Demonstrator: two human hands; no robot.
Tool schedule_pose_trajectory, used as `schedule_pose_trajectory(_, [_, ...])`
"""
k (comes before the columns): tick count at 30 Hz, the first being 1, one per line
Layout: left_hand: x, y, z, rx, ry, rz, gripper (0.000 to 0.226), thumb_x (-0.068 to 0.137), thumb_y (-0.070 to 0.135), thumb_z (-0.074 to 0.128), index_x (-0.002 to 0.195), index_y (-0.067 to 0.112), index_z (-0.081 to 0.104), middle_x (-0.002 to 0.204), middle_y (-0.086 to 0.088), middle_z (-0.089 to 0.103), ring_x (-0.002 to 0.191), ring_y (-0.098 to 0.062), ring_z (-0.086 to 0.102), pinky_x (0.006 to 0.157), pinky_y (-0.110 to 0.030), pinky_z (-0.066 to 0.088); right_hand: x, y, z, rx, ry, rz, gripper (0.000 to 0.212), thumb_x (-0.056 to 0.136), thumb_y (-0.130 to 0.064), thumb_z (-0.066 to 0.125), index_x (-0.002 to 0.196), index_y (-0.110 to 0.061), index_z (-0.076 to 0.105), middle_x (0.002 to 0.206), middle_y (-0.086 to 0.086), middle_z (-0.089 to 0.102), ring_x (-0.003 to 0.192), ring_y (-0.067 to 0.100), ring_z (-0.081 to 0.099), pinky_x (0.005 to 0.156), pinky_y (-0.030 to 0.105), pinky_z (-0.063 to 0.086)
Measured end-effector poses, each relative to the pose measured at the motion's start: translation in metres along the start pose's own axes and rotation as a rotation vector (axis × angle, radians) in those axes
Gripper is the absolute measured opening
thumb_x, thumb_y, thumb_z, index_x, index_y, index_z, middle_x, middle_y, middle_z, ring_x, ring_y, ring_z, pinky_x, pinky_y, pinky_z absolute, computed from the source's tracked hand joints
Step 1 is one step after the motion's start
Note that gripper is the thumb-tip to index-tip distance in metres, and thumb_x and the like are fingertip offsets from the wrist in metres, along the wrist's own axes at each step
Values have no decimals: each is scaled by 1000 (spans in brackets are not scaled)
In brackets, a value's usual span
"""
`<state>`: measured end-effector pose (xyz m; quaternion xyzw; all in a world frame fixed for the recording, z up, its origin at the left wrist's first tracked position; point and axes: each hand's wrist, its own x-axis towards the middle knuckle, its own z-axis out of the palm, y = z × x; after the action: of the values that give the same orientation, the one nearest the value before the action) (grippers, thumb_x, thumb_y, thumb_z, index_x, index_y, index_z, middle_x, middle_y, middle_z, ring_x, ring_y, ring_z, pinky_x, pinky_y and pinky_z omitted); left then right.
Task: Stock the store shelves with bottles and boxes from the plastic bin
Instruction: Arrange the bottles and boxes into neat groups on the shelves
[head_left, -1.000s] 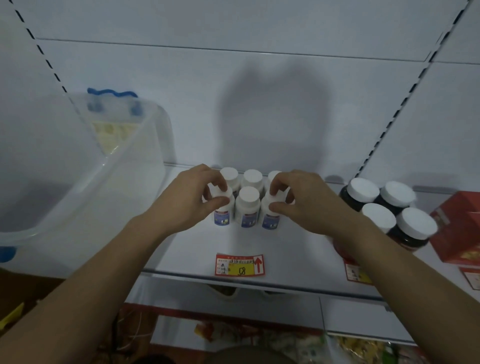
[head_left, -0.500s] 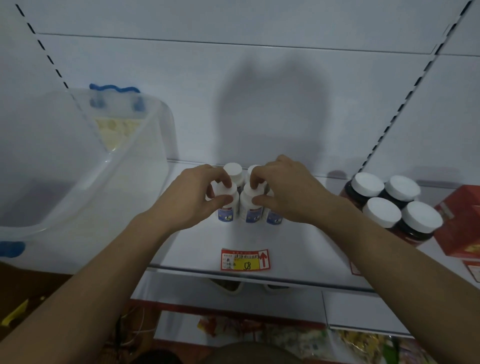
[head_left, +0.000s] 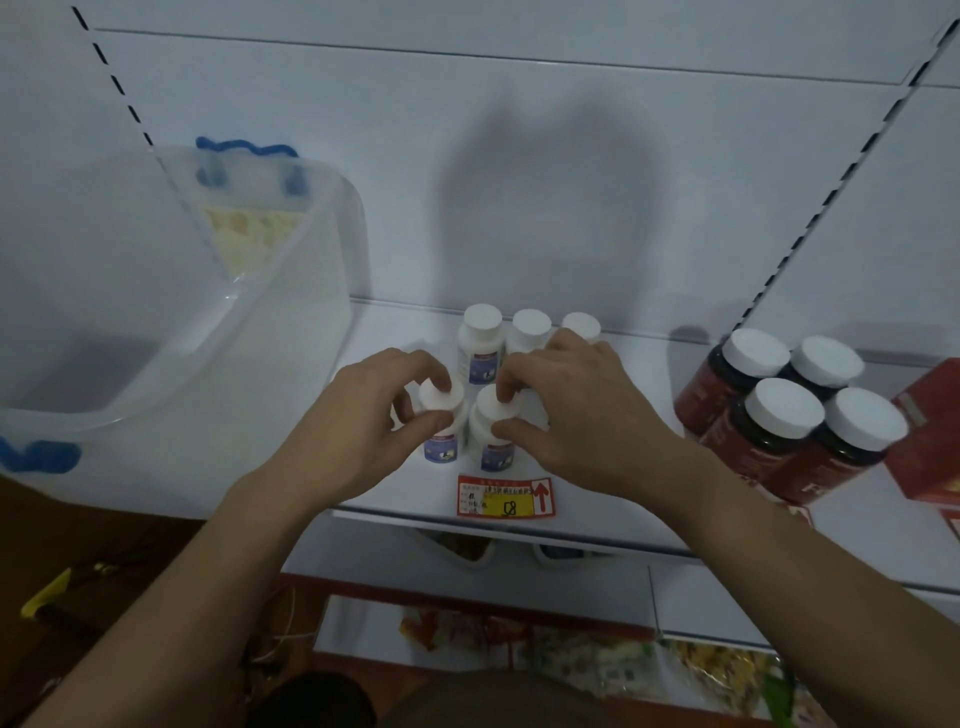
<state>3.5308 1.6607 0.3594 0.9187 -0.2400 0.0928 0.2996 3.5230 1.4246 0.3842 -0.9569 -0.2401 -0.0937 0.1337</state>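
Several small white bottles with blue labels stand in two rows on the white shelf (head_left: 597, 499). My left hand (head_left: 363, 421) pinches the cap of the front left bottle (head_left: 441, 415) between thumb and fingers. My right hand (head_left: 582, 410) pinches the cap of the front middle bottle (head_left: 491, 431) and hides the front right one. Behind them stand the back left bottle (head_left: 480, 343), the back middle bottle (head_left: 530, 332) and the back right bottle (head_left: 581, 326). The clear plastic bin (head_left: 249, 312) with blue handles sits on the shelf at the left.
Several dark jars with white caps (head_left: 779, 415) stand at the right, with a red box (head_left: 930, 441) beyond them. A red and yellow price tag (head_left: 506, 496) sticks to the shelf's front edge. Packaged goods lie on the lower shelf (head_left: 597, 660).
My right hand has shifted left from the front right bottle to the front middle one. My left hand has stayed on the front left bottle. The front row now stands a little nearer the shelf edge.
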Motion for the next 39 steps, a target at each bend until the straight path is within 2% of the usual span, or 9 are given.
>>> schedule_pose_trajectory(4, [-7, 0, 6, -61, 41, -17, 23, 89, 27, 73, 107, 30, 58, 95, 13, 58, 74, -8, 61, 66, -22, 52, -5, -2, 4, 53, 16, 30, 26, 87, -46, 70, 104, -30, 59, 106, -9, 64, 98, 13, 43, 86, 38, 39])
schedule_pose_trajectory(11, [-15, 0, 17, -153, 96, -29, 28, 90, 21, 71, 113, 29, 56, 103, 18, 54, 75, -12, 60, 67, -25, 53, -8, -2, 8, 76, 38, 13, 25, 87, -44, 70, 102, -29, 55, 92, -15, 52, 88, 11, 40, 78, 34, 34])
schedule_pose_trajectory(16, [-31, -7, 36, -324, 100, -100, 65, 88, 30, 73, 143, 35, 38, 129, 21, 48, 84, -14, 59, 68, -22, 52, -5, 11, -8, 167, 124, 12, 23, 90, -41, 67, 109, -28, 61, 101, -13, 57, 93, 14, 48, 85, 41, 46])
schedule_pose_trajectory(21, [-36, -12, 48, -349, 80, -137, 81, 83, 16, 78, 150, 27, 33, 113, 16, 58, 79, -16, 58, 67, -13, 45, 8, 7, -8, 3, -167, -47, 48, 92, -47, 65, 138, -38, 53, 129, -10, 60, 116, 15, 40, 97, 43, 37])
schedule_pose_trajectory(24, [-36, -9, 48, -307, 58, -167, 82, 80, 14, 79, 147, 29, 36, 101, 22, 59, 80, -7, 59, 66, -10, 45, 12, 6, -5, -42, -213, -14, 49, 92, -48, 64, 139, -39, 52, 128, -6, 58, 120, 18, 39, 99, 43, 33])
schedule_pose_trajectory(28, [-37, -7, 51, -271, 80, -170, 76, 78, 15, 80, 143, 27, 43, 86, 21, 58, 78, -5, 58, 65, -9, 44, 10, 6, -2, -56, -167, -31, 43, 89, -53, 64, 128, -36, 59, 116, -7, 62, 113, 17, 42, 94, 41, 34])
schedule_pose_trajectory(34, [-38, -11, 52, -239, 83, -172, 76, 78, 14, 78, 145, 27, 44, 77, 19, 56, 75, -5, 58, 61, -7, 41, 7, 8, 0, -17, -135, -36, 55, 88, -60, 61, 136, -34, 54, 127, -6, 59, 117, 19, 46, 98, 45, 38])
schedule_pose_trajectory(36, [-37, -12, 52, -226, 74, -164, 77, 78, 16, 78, 145, 30, 43, 78, 20, 56, 75, -6, 57, 61, -7, 40, 6, 14, -7, 79, -26, -16, 53, 91, -59, 57, 135, -29, 55, 128, -4, 61, 110, 14, 49, 95, 40, 40])
schedule_pose_trajectory(39, [-36, -11, 53, -228, 72, -158, 74, 78, 23, 78, 143, 32, 43, 86, 25, 57, 77, -6, 57, 62, -7, 41, 2, 35, -25, 217, 235, 80, 33, 94, -43, 56, 117, -20, 66, 106, -2, 64, 84, 7, 51, 80, 20, 40])
